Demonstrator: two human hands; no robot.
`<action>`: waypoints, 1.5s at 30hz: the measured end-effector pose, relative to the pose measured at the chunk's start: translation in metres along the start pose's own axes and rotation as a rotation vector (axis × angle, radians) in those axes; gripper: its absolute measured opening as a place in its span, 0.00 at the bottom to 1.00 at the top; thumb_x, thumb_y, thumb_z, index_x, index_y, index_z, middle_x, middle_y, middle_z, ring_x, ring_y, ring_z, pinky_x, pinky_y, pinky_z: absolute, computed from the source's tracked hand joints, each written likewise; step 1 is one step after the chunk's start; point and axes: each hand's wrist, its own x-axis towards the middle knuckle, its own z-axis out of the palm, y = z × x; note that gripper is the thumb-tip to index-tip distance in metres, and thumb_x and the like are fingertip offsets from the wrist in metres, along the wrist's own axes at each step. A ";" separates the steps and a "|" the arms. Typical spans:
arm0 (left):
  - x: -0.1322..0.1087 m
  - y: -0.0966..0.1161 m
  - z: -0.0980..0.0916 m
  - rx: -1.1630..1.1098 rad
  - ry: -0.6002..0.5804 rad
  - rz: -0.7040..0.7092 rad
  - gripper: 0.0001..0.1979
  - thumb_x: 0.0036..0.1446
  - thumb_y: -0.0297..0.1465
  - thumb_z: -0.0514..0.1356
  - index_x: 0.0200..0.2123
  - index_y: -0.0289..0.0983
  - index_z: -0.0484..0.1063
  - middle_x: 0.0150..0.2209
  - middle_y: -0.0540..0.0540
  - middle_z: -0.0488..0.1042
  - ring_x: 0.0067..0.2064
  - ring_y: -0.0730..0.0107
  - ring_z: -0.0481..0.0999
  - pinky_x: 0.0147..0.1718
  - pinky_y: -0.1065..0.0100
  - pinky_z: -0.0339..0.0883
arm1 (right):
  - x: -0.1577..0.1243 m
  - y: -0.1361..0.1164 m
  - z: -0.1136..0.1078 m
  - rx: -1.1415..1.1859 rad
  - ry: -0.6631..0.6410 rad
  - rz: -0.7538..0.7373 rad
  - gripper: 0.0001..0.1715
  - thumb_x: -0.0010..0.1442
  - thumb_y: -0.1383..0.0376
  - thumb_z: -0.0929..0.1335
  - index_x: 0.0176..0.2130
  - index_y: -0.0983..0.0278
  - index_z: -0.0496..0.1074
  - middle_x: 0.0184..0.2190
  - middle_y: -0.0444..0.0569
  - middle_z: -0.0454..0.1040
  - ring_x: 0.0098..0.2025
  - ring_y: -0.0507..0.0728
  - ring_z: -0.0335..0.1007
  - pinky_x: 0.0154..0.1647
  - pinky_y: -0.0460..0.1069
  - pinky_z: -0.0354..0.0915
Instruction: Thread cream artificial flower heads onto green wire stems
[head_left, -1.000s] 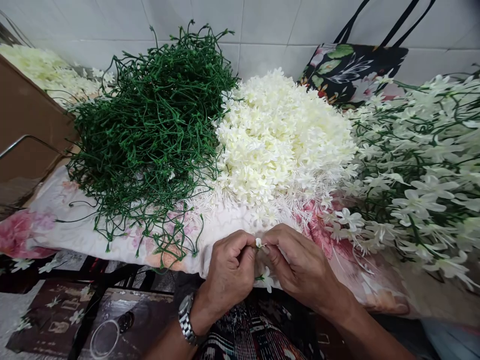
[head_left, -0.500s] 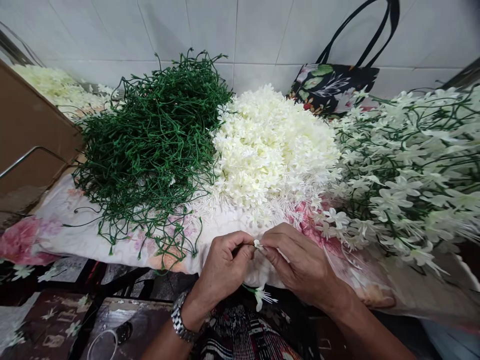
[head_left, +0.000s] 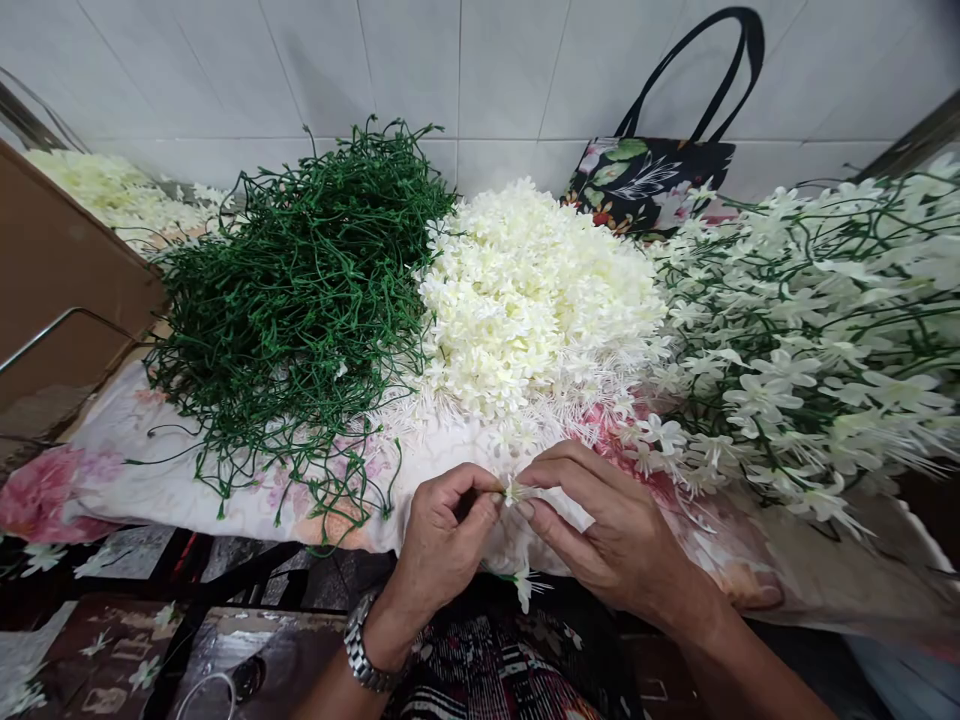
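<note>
In the head view, my left hand (head_left: 452,525) pinches a thin stem end between thumb and forefinger; most of the stem is hidden by the hand. A small white artificial flower (head_left: 513,491) sits at that tip, its petals spread. The thumb and forefinger of my right hand (head_left: 611,530) close on the flower from the other side. Below my left hand hangs another white flower (head_left: 523,588) with fine white strands. Ahead lie a heap of green plastic stems (head_left: 300,290) and a mound of loose cream-white blossoms (head_left: 536,300).
White flowers on green stems (head_left: 810,350) are piled at the right. A floral cloth (head_left: 187,500) covers the work surface. A black floral bag (head_left: 652,185) leans at the tiled wall, and a cardboard box (head_left: 67,290) stands left. Fallen blossoms (head_left: 145,673) lie on brown surfaces below.
The flower between my fingertips now shows spread petals, where it looked small and bunched before. My right fingers have parted slightly around it. The whole view has shifted a little.
</note>
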 end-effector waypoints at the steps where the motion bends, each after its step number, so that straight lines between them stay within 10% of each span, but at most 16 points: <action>1: 0.000 0.000 0.000 0.019 0.003 0.010 0.05 0.48 0.26 0.54 0.23 0.35 0.69 0.19 0.53 0.65 0.21 0.78 0.59 0.18 0.77 0.53 | 0.000 0.000 0.000 0.008 -0.012 0.004 0.05 0.58 0.72 0.63 0.35 0.65 0.68 0.29 0.48 0.70 0.32 0.52 0.68 0.32 0.47 0.67; 45: 0.002 -0.009 0.002 0.484 0.013 0.438 0.10 0.50 0.18 0.50 0.21 0.35 0.62 0.18 0.53 0.59 0.21 0.77 0.58 0.21 0.72 0.51 | -0.003 0.018 0.015 -0.071 -0.185 -0.105 0.09 0.60 0.77 0.59 0.33 0.67 0.63 0.26 0.48 0.64 0.31 0.52 0.61 0.30 0.47 0.63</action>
